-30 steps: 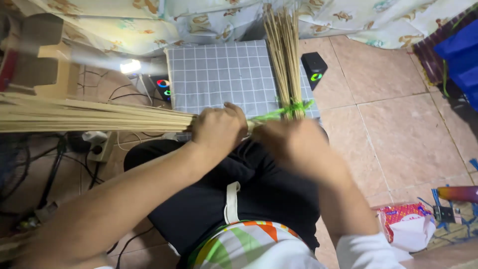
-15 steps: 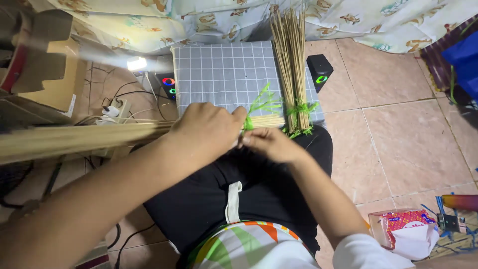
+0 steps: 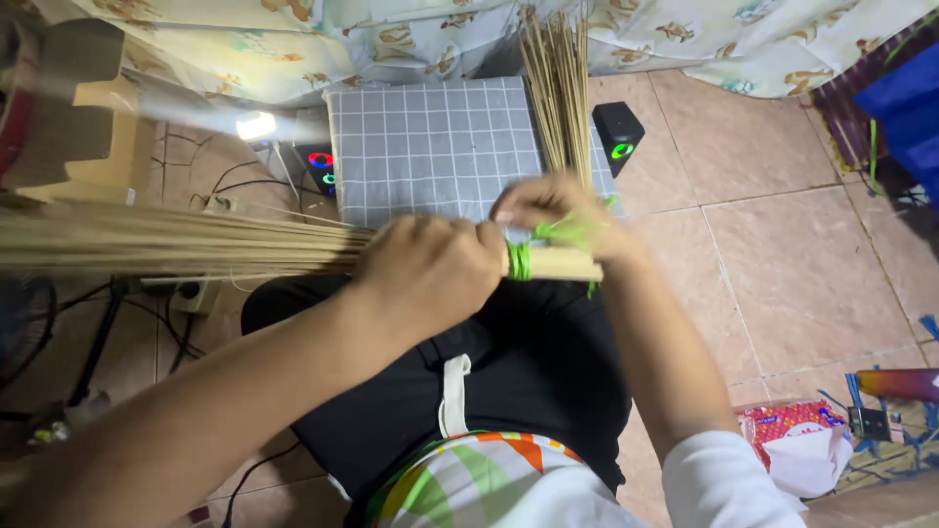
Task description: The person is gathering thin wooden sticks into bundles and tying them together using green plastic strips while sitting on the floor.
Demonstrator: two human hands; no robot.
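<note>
While the left hand (image 3: 430, 269) grips the stick bundle (image 3: 176, 244) across the lap, right hand (image 3: 562, 220) fingers seemingly pinch the green twine (image 3: 520, 260); binding underway, next needing a snug pull.

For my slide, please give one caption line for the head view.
Left hand grips a bundle of thin sticks; right hand pulls green string near its end.

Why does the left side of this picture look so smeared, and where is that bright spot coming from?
Head view: the stick bundle and cardboard box at left are motion-blurred; a small lamp on the floor glares white; the left hand and right hand are slightly soft, the grid mat sharper.
</note>
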